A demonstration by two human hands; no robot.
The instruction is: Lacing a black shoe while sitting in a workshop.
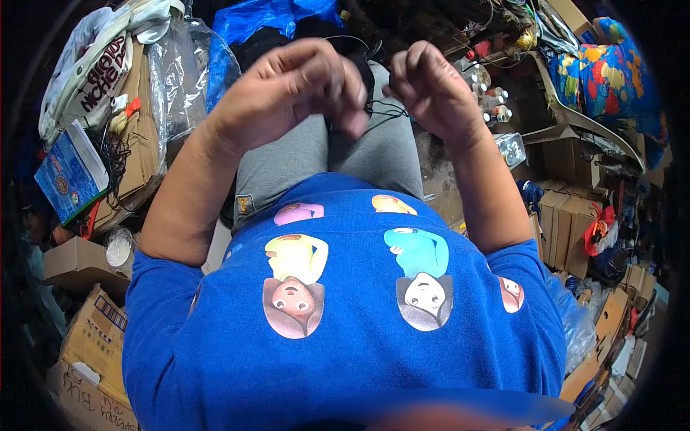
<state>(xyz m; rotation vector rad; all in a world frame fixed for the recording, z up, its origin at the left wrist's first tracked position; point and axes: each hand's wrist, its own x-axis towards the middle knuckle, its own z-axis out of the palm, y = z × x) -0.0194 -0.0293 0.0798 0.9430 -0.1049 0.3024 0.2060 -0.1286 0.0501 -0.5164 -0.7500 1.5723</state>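
Both my hands are raised over my grey-trousered legs (284, 161). My left hand (291, 90) has its fingers curled in toward the middle, slightly blurred; whatever they grip, if anything, is hidden. Facing it across a small gap, my right hand (435, 90) is also closed, with fingers bent and fingertips dark with dirt. What it holds, if anything, cannot be made out. A thin black cord (388, 110) shows in the gap between the hands, near the knees. Whether either hand grips it is unclear.
At left lie a white printed bag (93, 72), clear plastic wrap (183, 72), a blue booklet (72, 172) and cardboard boxes (93, 337). Small plastic bottles (496, 104), a clear jar (510, 149), a multicoloured bundle (604, 79) and stacked cardboard (568, 223) crowd the right. Blue plastic (266, 18) lies ahead.
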